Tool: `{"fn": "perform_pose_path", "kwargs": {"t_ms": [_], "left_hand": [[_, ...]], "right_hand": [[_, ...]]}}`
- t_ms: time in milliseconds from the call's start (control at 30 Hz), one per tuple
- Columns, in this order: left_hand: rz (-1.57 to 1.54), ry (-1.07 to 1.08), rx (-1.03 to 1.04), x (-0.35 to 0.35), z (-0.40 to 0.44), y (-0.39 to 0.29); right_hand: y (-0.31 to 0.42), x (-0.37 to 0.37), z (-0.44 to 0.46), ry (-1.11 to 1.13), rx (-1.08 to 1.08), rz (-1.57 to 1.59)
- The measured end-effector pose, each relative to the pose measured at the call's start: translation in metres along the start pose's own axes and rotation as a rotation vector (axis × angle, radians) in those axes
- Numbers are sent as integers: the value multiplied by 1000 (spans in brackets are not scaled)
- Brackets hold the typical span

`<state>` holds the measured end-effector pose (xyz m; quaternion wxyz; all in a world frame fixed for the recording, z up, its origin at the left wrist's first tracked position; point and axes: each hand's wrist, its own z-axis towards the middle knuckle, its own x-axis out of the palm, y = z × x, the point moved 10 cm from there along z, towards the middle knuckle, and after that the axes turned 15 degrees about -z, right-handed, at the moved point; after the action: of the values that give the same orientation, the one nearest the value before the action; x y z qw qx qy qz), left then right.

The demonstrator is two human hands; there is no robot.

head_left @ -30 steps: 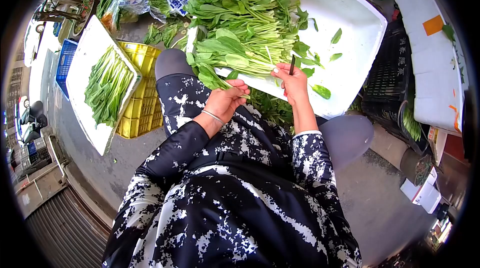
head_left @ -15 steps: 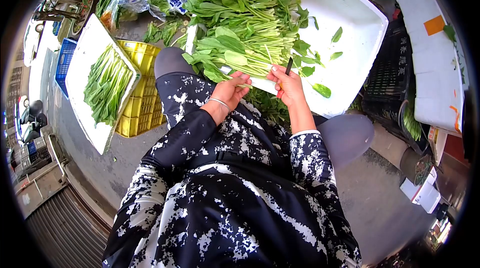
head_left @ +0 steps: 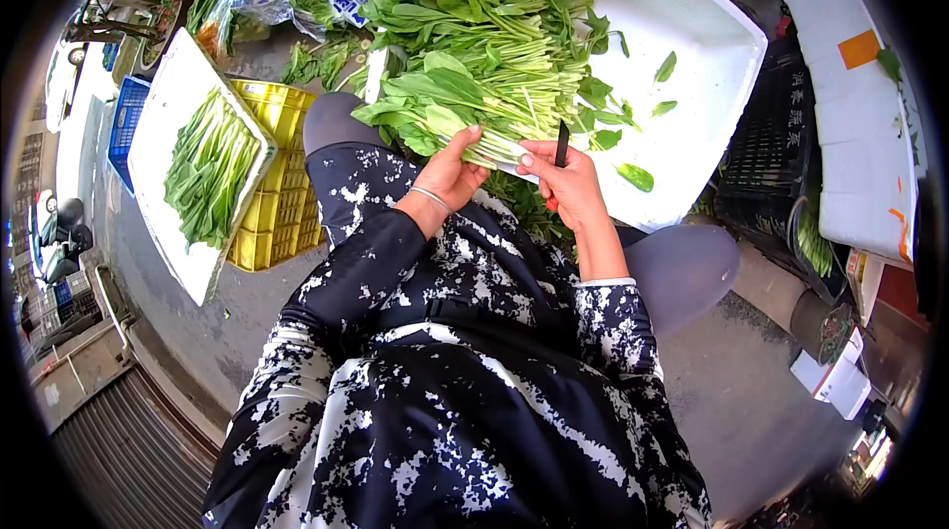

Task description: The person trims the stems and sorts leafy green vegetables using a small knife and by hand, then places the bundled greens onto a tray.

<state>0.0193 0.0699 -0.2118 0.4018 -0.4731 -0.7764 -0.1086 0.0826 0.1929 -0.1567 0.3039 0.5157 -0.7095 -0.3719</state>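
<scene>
My left hand (head_left: pixel 453 173) is closed around the stems of leafy greens at the near edge of a big pile of green leafy vegetables (head_left: pixel 484 25). In my right hand (head_left: pixel 571 185) is a small knife (head_left: pixel 562 145), its dark narrow part pointing up past my fingers and a red bit showing below them. The right fingertips pinch the pale stem ends beside the left hand. The pile lies in a white foam box (head_left: pixel 692 44) before my knees, leaves mostly to the left and stems to the right.
Left of me, a white foam lid (head_left: pixel 163 124) bearing a row of greens (head_left: pixel 210 173) rests tilted on a yellow crate (head_left: pixel 277 208). A blue crate (head_left: pixel 127 124) stands behind it. Black crates (head_left: pixel 766 143) and another foam box (head_left: pixel 855 133) stand at right. Loose leaves (head_left: pixel 636 176) lie in the box.
My left hand has moved slightly up onto the stems. The right hand has turned and dropped a little, with the knife still in it. The nearest leaves have shifted slightly left.
</scene>
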Motion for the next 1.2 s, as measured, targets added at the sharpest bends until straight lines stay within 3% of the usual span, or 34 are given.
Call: {"fn": "perform_pose_path", "kwargs": {"t_ms": [67,133,433,567,600,633,700,767,833,900,967,1033,1200], "left_hand": [[-1,88,-26,11,-9,-1],[-11,130,-23,13,-16,-3],[-67,529,-85,56,-66,-12],[-331,716,-92,98,-90,-24],[-362,626,-24,104,-95,-29],[-435,686,-48,119,-104,-31],[-518,968,-286,158,-137,-29],[-512,1126,-271,180,-150,-37],[-449,1051,-237,178,-136,-44],[-449,603,30,146,-95,-57],[-495,628,-105,142,-89,-48],[-552,548,-123,133,-83,-41],[-607,379,-190,122,-78,-25]], "right_hand": [[1,2,0,21,-30,-55],[-5,-13,3,-122,-51,208],[-6,-7,-1,-104,-7,42],[7,-2,-7,-61,-105,80],[8,-2,-9,-63,-106,80],[11,-2,-11,-58,-127,66],[14,-2,-12,-56,-149,53],[12,0,-12,-50,-134,69],[12,5,-10,-55,-96,-3],[13,9,-9,-65,-61,-73],[27,17,-11,-36,-170,-10],[42,20,-20,-19,-208,29],[109,25,-57,-53,-561,38]]}}
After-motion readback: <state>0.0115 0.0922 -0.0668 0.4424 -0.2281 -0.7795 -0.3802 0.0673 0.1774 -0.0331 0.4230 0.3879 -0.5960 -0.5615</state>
